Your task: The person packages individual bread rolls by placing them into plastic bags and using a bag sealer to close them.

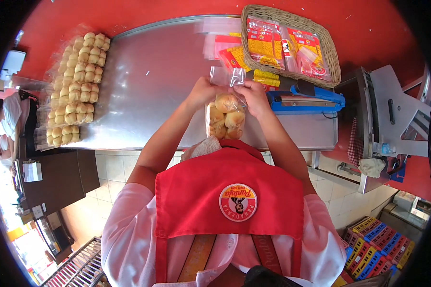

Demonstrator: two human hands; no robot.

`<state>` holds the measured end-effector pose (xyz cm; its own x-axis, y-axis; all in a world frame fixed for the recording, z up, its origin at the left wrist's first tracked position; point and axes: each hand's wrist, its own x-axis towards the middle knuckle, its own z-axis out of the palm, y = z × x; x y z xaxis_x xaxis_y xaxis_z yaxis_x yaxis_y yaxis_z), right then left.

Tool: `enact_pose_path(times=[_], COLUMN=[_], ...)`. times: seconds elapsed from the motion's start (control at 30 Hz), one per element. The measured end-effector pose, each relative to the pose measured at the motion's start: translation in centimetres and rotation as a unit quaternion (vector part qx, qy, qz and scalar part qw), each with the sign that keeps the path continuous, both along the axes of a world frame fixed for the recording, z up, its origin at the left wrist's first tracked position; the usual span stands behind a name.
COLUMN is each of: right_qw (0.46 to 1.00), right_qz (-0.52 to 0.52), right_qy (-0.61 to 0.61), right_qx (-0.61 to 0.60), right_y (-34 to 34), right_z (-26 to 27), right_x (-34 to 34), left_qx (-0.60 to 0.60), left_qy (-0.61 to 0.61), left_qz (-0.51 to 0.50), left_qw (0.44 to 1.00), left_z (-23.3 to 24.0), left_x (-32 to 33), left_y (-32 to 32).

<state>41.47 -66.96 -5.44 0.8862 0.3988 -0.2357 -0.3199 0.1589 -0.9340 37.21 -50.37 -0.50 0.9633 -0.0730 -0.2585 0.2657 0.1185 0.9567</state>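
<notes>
A clear plastic bag of bread rolls (225, 118) lies at the near edge of the steel table (147, 86), right in front of my red apron. Several golden rolls show through the film. My left hand (205, 91) grips the bag's neck from one side, and my right hand (253, 96) pinches it from the other. Above my fingers the bag's flat, empty mouth (227, 76) sticks out towards the wicker basket. Just beyond my right hand sits a blue bag sealer (305, 100) with a metal strip along it.
Bagged rolls (77, 86) stand in rows at the table's left end. A wicker basket (335, 68) of printed packaging is at the back right, loose bags (233, 57) beside it. Steel equipment (391, 107) stands right; stacked coloured crates (378, 247) are lower right. Two people (12, 114) are far left.
</notes>
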Motion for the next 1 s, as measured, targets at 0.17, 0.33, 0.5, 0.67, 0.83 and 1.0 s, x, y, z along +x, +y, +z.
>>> enact_pose_path(times=[0.17, 0.33, 0.5, 0.67, 0.83, 1.0], right_qw=[0.994, 0.997, 0.991, 0.987, 0.988, 0.995], right_qz=[0.014, -0.019, 0.117, 0.104, 0.063, -0.057], right_qy=[-0.084, -0.078, 0.051, 0.035, 0.004, -0.067], right_qx=[-0.067, 0.017, -0.033, -0.120, -0.138, -0.038], right_y=[0.3, -0.8, -3.1, -2.0, -1.8, -2.2], right_z=[-0.1, -0.4, -2.3, -1.8, -3.2, -3.1], right_x=[-0.1, -2.3, -6.5, -7.8, -9.4, -12.9], left_qx=[0.046, 0.015, -0.069, -0.126, -0.065, -0.079], left_qy=[-0.079, 0.000, 0.079, 0.057, 0.067, -0.009], left_qz=[-0.006, 0.118, 0.219, 0.217, 0.181, 0.120], left_qw=[0.996, 0.993, 0.970, 0.966, 0.979, 0.990], left_z=[-1.9, -4.5, -5.8, -7.0, -4.6, -3.8], left_x=[0.4, 0.6, -0.3, -0.2, -2.1, -2.4], left_y=[0.6, 3.0, 5.3, 5.3, 4.1, 2.9])
